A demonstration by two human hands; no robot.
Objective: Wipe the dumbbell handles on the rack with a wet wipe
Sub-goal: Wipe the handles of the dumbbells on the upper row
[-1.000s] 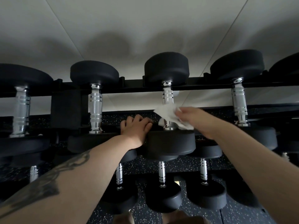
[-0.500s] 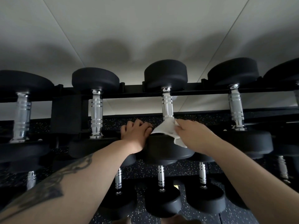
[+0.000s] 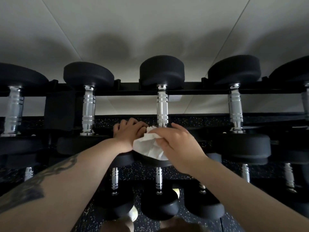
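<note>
Right hand (image 3: 177,148) curled round the wipe (image 3: 148,146), thumb and fingers pinching it just below the base of the centre handle (image 3: 162,108), over the near head (image 3: 150,160) of that dumbbell. Left hand (image 3: 129,133) just beside it on the left, fingers bent over the far edge of the same head and gripping it (knuckles touching the wipe's upper corner, or nearly so). Wipe clear of the handle's knurled part; whether its top edge touches the handle's collar cannot be told.

Wipe white, crumpled, bunched into folds, hanging down across the black head. Centre handle chromed, upright in this view, knurled in the middle with grooved rings near both ends, bright along its length. Far head (image 3: 161,71) round, matte black, seated on the rack (image 3: 127,88) rail.

Top tier: five handles in view, counting the partly cut one at the right edge; one at far left (image 3: 14,111), one left of centre (image 3: 89,111), the centre one, one to the right (image 3: 235,106). Lower tier: five shorter handles showing, among them one straight below the wipe (image 3: 158,180). Two hands, one wipe. Left forearm tattooed (image 3: 33,186). Speckled black floor (image 3: 147,225) beneath, pale wall (image 3: 150,27) behind.
</note>
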